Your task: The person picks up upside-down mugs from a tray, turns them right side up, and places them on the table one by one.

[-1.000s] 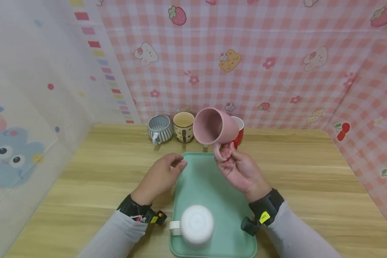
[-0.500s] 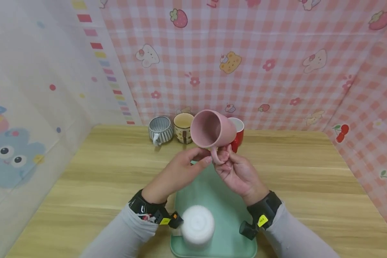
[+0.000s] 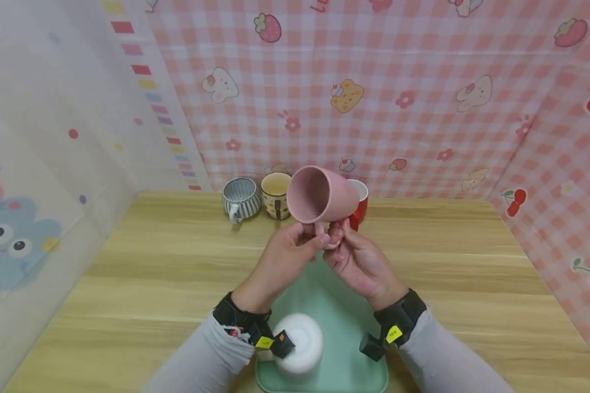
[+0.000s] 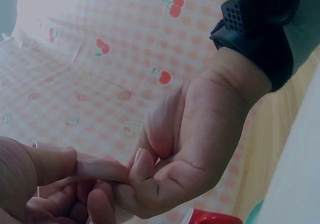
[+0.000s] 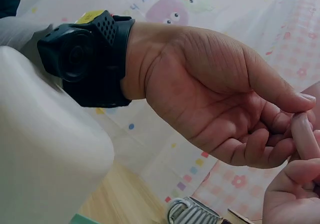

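A pink mug [image 3: 343, 196] is held above the far end of the green tray [image 3: 341, 322], tipped on its side with its mouth facing left and toward me. My right hand [image 3: 366, 270] grips the mug's handle [image 5: 304, 134] from the right. From the left, my left hand [image 3: 277, 262] pinches the same handle between thumb and fingers, so both hands meet under the mug. In the left wrist view, my left thumb [image 4: 55, 164] presses the handle opposite the right hand's fingers. A white mug [image 3: 308, 333] stands upside down on the tray's near end, partly behind the left wrist camera.
Along the back of the wooden table [image 3: 462, 273] stand a grey striped cup [image 3: 248, 202], a cream patterned mug [image 3: 275, 204] and a red mug [image 3: 362, 210], which the pink mug partly hides. A pink checked cloth [image 3: 413, 125] hangs behind them.
My left hand has moved right and up from beside the tray and taken hold of the pink mug's handle. The right hand keeps its grip, with the mug shifted slightly left.
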`<state>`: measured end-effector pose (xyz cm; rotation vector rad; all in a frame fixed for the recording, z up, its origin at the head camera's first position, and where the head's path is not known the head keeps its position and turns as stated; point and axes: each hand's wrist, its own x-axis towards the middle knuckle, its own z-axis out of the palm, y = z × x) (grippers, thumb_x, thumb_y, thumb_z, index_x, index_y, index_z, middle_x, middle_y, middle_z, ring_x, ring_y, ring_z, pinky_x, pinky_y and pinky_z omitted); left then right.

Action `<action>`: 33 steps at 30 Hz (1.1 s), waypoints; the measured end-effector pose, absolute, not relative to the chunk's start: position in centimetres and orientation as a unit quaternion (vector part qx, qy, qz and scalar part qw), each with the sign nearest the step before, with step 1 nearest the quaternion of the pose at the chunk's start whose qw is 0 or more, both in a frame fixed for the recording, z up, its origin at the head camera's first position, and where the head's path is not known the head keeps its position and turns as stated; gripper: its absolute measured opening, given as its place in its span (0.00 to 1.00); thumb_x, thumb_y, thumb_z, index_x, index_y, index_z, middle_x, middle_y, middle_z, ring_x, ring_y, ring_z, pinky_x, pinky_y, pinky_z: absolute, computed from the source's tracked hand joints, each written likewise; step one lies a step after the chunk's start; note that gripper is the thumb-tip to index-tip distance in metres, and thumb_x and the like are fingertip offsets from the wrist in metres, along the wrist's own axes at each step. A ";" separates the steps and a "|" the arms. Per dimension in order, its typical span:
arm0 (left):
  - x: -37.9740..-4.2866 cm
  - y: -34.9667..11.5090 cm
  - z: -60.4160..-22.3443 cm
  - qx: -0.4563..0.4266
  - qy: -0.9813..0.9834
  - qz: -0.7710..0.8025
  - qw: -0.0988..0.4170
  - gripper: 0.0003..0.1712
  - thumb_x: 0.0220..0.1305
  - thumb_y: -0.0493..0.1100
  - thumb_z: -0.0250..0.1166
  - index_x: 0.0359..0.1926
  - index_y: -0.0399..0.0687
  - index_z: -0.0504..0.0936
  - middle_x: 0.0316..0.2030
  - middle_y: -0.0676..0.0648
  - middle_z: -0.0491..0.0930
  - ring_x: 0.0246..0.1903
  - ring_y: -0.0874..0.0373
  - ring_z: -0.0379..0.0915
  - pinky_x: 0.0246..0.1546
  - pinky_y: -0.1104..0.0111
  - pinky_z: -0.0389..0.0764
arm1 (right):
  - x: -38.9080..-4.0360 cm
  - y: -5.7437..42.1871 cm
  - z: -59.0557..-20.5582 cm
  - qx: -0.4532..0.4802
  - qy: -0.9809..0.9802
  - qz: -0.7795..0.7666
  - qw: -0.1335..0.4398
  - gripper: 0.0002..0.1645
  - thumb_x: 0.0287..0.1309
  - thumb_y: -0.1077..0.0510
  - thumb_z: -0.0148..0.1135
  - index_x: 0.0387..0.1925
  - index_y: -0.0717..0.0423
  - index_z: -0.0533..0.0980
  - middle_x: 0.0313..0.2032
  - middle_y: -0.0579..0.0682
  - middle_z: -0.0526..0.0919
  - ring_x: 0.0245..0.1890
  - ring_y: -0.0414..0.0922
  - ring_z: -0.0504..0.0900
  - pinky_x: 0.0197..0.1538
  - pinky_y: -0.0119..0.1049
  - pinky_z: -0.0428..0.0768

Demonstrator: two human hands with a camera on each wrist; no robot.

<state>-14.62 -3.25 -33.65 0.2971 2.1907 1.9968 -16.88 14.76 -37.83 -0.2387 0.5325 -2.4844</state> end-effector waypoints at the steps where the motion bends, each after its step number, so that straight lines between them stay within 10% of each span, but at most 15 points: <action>1: -14.6 -3.3 -33.7 0.098 0.731 0.670 0.082 0.11 0.71 0.40 0.66 0.51 0.42 0.85 0.45 0.47 0.85 0.40 0.58 0.76 0.43 0.68 0.77 | -16.9 14.8 -37.8 -0.093 0.209 -0.929 0.292 0.21 0.82 0.49 0.40 0.45 0.54 0.78 0.35 0.47 0.83 0.36 0.40 0.80 0.41 0.28 0.78; 33: -15.0 -3.5 -34.4 0.058 0.723 0.680 0.104 0.11 0.77 0.40 0.60 0.49 0.37 0.85 0.40 0.46 0.86 0.39 0.60 0.75 0.47 0.69 0.75 | -16.7 14.0 -38.8 -0.062 0.426 -0.834 0.344 0.17 0.81 0.49 0.45 0.50 0.48 0.80 0.40 0.44 0.84 0.39 0.38 0.81 0.41 0.26 0.79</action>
